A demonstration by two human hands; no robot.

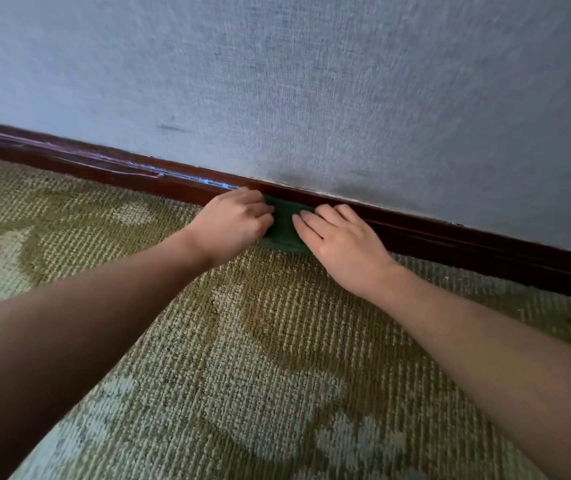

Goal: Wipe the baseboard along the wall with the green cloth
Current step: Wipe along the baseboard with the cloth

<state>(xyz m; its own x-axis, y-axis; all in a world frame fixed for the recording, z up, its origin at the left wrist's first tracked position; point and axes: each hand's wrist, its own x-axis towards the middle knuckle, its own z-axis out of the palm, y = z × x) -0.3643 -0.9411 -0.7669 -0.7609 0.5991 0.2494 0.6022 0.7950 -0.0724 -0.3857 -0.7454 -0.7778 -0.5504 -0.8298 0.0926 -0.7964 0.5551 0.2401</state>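
**Both hands on the cloth at the baseboard**

A green-and-beige patterned carpet [277, 375] fills the near part of the view. Two bare forearms reach forward over it, the left forearm [69, 323] in shadow and the right forearm [484, 341] more brightly lit.

The left hand [232, 225] has its fingers curled and knuckles raised. It grips the left edge of the cloth [282, 226], with the fingertips tucked into the fabric. The right hand [342, 244] lies nearly flat, fingers straight and slightly spread. They rest on the right side of the cloth and point left, toward the other hand. The two hands are close together, and only a narrow strip of cloth shows between them.

The cloth is dark green and bunched. It sits where the carpet meets the baseboard [467, 237]. Its top edge is against the board's face and its bottom edge is on the carpet.

The baseboard is dark reddish-brown wood and runs diagonally, higher at the left and lower at the right. A pale blue streak [207, 181] runs along its top edge, left of the hands.

Above it stands a grey-blue textured wall [311, 81], which carries a short dark mark [173, 128] at the left.
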